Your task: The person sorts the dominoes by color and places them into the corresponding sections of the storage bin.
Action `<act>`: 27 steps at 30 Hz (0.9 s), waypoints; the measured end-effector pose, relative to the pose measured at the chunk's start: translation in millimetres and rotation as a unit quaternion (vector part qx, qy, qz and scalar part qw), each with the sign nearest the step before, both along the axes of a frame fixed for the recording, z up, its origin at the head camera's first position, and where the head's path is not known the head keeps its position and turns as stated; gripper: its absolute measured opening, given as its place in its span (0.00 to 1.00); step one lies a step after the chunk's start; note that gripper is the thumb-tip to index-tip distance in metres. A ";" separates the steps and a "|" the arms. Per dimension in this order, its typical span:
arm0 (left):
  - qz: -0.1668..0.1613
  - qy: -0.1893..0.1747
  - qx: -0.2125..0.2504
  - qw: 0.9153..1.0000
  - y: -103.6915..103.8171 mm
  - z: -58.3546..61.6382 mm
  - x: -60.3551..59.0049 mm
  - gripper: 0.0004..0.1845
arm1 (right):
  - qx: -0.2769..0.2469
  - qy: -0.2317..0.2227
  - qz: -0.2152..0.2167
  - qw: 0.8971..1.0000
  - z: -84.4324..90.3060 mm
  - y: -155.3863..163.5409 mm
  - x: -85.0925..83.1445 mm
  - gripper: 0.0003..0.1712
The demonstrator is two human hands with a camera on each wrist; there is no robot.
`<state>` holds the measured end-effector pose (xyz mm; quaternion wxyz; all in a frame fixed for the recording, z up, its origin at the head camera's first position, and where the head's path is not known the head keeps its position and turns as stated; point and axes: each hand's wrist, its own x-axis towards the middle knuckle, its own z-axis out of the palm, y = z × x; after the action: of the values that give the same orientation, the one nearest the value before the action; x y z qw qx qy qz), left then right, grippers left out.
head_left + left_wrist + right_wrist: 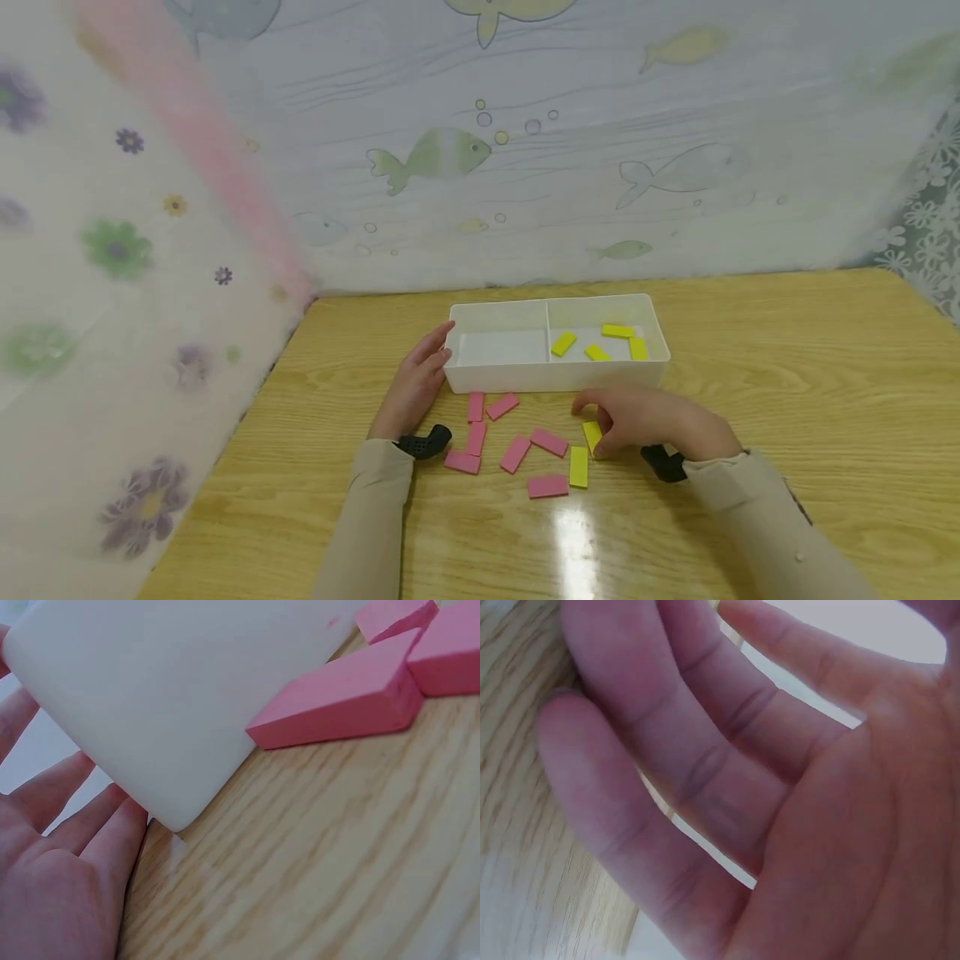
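A white two-part tray (pixel 555 379) stands mid-table; its left half is empty and its right half holds several yellow blocks (pixel 597 352). My left hand (pixel 416 387) lies with straight fingers against the tray's left end; the left wrist view shows the palm (pixel 52 877) beside the tray corner (pixel 165 697). My right hand (pixel 645 421) hovers low in front of the tray, fingers loosely bent, thumb at a yellow block (pixel 592 433). In the right wrist view the right hand's fingers (pixel 727 787) hold nothing that shows.
Several pink blocks (pixel 515 454) lie scattered on the wooden table in front of the tray, one close to the tray corner (pixel 337 701). A second yellow block (pixel 578 467) lies among them. Patterned curtains close off the back and left.
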<state>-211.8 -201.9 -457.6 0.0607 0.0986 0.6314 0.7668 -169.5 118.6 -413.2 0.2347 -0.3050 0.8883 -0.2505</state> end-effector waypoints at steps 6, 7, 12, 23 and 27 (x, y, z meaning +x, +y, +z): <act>-0.003 0.007 0.001 1.000 0.4 -1.7 -0.6 0.23 | 0.000 0.027 -0.008 1.000 0.9 -2.2 1.7 0.19; -0.004 0.006 -0.001 1.000 0.4 -1.9 -0.6 0.23 | 0.000 0.028 -0.008 1.000 0.6 -2.2 1.7 0.19; -0.004 0.005 -0.005 1.000 0.4 -1.5 -0.3 0.23 | -0.004 0.025 -0.012 1.000 -0.9 -2.8 2.5 0.19; -0.009 0.009 -0.003 1.000 -0.4 1.9 -1.1 0.24 | -0.031 0.021 -0.013 0.999 0.7 -7.3 1.9 0.17; -0.014 0.007 0.007 1.000 -0.3 0.0 -0.5 0.24 | -0.039 0.025 -0.002 0.999 -0.3 -8.3 1.6 0.15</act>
<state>-212.3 -202.1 -457.6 0.0667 0.1131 0.6248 0.7696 -167.9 110.3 -413.5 0.1997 -0.3184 0.8839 -0.2781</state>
